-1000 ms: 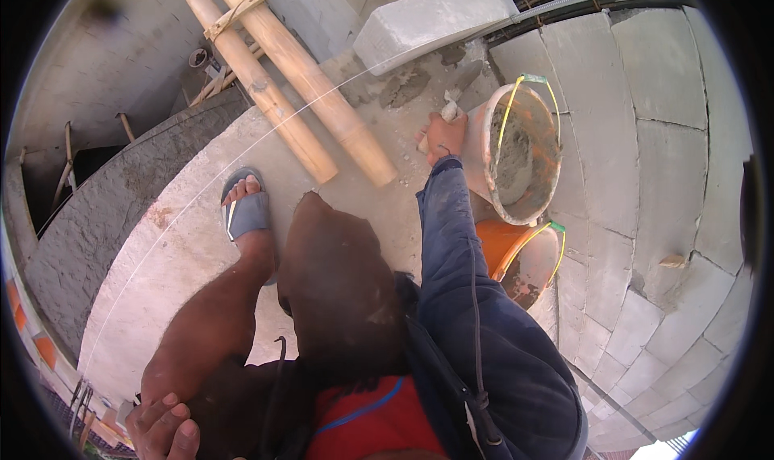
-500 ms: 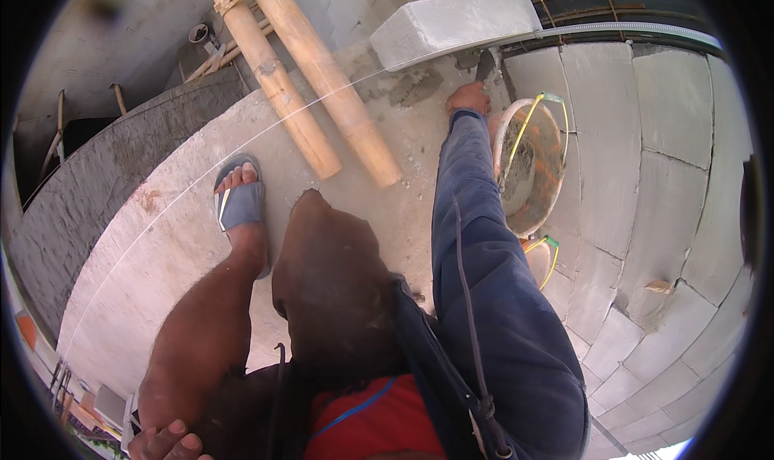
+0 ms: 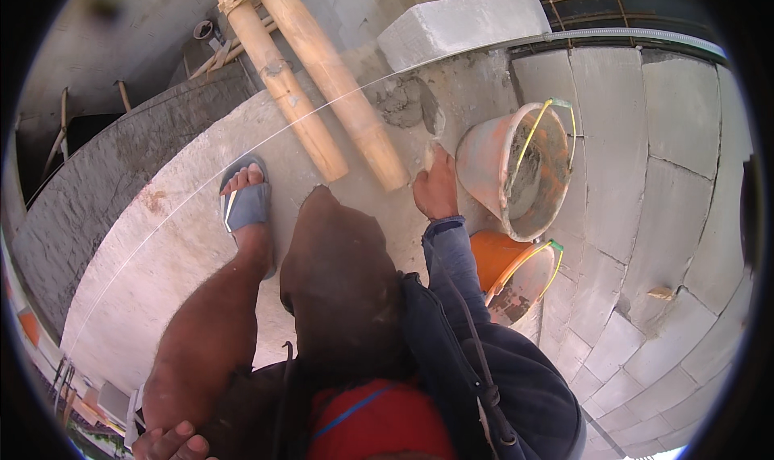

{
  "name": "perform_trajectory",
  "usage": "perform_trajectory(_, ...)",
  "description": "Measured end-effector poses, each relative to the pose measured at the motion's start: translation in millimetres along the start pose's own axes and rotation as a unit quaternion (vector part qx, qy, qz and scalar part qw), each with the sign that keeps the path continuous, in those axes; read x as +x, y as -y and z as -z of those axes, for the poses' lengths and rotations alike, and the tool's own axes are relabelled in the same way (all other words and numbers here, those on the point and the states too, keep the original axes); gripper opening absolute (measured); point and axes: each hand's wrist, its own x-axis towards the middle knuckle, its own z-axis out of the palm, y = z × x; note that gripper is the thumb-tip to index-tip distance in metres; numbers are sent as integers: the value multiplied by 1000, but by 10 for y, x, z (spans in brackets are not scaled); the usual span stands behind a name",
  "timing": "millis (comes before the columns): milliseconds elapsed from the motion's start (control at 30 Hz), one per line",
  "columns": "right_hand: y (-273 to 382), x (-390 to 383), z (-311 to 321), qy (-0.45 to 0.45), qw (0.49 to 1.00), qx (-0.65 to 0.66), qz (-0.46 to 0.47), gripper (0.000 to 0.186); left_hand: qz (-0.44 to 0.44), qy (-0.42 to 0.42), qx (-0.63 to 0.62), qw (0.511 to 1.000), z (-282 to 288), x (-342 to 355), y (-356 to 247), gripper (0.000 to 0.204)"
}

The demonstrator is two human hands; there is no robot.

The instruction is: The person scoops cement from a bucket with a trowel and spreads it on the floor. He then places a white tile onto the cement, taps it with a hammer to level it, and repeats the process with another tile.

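My right hand (image 3: 435, 184) is closed on the pale handle of a trowel (image 3: 435, 120), whose blade points away from me over a dark mortar patch (image 3: 403, 105). The hand is left of a mortar-coated bucket (image 3: 485, 158) with a yellow handle, which holds grey mortar (image 3: 528, 186). Below that bucket sits an orange bucket (image 3: 489, 258). My left hand (image 3: 169, 442) is at the lower edge beside my left leg, fingers loosely apart and partly out of frame.
Two bamboo poles (image 3: 318, 81) lie on the curved concrete ledge (image 3: 141, 226), crossed by a taut string. A pale block (image 3: 459, 33) stands at the far side beside a corrugated conduit (image 3: 621, 33). A pale block wall (image 3: 677, 178) lines the right; a lower level drops away left.
My right hand reached forward toward the block, then drew back toward me and left, clear of the bucket, with the trowel blade now over the mortar patch. My left hand stayed low.
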Motion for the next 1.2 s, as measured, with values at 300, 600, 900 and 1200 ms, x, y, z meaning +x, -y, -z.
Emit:
perform_trajectory(300, -613, 103, -246, -95, 981, 170, -7, 49, 32, -14, 31, 999, -49, -97, -148, 54)
perform_trajectory(600, -411, 461, -210, 62, 973, 192, 113, 44, 72, -23, 70, 995, -157, -54, -365, 50)
perform_trajectory(900, -458, 122, 230, 105, 923, 366, -44, 49, 65, -18, 70, 995, -210, -164, -429, 50)
perform_trajectory(1200, -171, -1355, 1628, 19, 794, 606, -32, 41, 72, -46, 136, 987, -358, -66, -540, 47)
